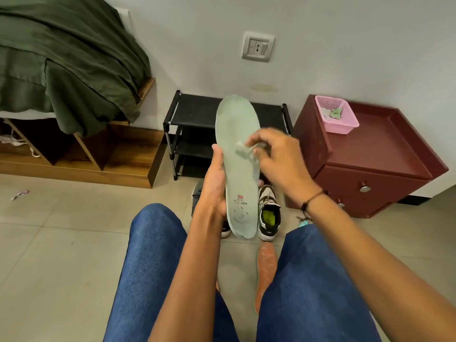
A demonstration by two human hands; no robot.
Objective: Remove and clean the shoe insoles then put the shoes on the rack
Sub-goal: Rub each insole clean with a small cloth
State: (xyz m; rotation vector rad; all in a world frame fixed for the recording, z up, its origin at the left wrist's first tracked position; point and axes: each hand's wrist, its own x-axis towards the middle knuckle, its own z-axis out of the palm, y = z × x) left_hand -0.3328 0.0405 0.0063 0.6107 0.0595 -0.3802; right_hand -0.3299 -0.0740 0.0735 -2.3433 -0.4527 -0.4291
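Insole (238,154): pale green, held upright between the knees, toe up, in front of the rack (195,112). Left hand (214,183): palm against the insole's left edge, fingers curled round behind it. Right hand (276,156): fingertips pinching a small cloth (244,150) pressed to the insole's face, wrist raised. Shoe (269,213): on the floor below the right hand, yellow-green insole inside. Orange insole (265,270): on the floor beneath the forearms. Basket (345,124): pink, on the cabinet (375,154) right of the right hand, holding a crumpled cloth.
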